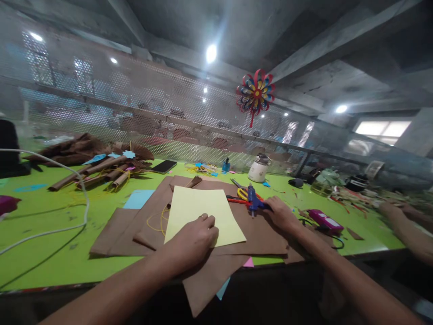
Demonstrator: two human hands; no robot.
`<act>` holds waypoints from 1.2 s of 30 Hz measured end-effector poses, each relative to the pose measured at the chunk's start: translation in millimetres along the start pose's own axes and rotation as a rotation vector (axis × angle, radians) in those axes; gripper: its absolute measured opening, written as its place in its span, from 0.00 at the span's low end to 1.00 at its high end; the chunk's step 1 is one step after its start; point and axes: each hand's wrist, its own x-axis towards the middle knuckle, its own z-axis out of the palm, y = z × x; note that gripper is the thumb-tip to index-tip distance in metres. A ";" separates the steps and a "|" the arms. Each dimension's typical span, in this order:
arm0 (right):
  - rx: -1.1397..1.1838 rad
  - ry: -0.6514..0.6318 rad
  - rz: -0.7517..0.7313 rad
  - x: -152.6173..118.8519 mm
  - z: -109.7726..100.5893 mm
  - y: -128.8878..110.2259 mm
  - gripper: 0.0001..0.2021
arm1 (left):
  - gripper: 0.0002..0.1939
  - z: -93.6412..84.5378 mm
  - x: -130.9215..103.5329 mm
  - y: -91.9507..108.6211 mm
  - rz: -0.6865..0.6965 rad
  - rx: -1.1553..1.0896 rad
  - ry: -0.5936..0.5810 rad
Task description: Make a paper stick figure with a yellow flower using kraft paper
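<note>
My left hand (198, 235), with a ring on one finger, rests closed on the lower part of a pale yellow sheet of paper (199, 205). Its fingertips are turned under, and whatever they may hold is hidden. The sheet lies on brown paper (260, 234). To the right, my right hand (280, 212) is wrapped round the dark handle of a blue glue gun (252, 198), which points away from my palm. Yellow-handled scissors (242, 194) and a red-handled tool (237, 200) lie just beside the gun.
Rolled brown paper (101, 174), a phone (164, 166), a blue bottle (226, 166) and a white jug (259, 169) stand or lie along the back. A white cable (87, 198) crosses the left side. A purple box (325, 221) lies right; another person's arm (402, 225) reaches in.
</note>
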 end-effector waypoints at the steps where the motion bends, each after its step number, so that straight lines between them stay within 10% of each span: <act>1: 0.003 -0.010 0.008 -1.7 -1.0 10.1 0.09 | 0.08 -0.4 0.4 0.3 -0.003 0.000 -0.001; 10: 0.046 -0.156 0.101 20.2 10.9 72.2 0.12 | 0.09 -6.1 2.1 2.9 -0.022 0.005 -0.042; 16: 0.028 0.039 0.000 42.1 -1.8 9.4 0.14 | 0.09 -3.8 2.6 3.3 -0.021 0.002 -0.034; 22: -0.040 -0.293 -0.054 101.6 10.2 -76.3 0.11 | 0.10 -1.6 1.4 3.6 -0.039 0.028 -0.017; 29: 0.127 -0.246 0.076 121.9 32.2 -78.0 0.08 | 0.10 0.0 0.4 3.0 -0.044 0.018 0.012; 36: 0.609 -0.050 0.202 127.6 11.9 -67.3 0.22 | 0.10 -0.7 1.0 3.3 -0.039 0.009 0.004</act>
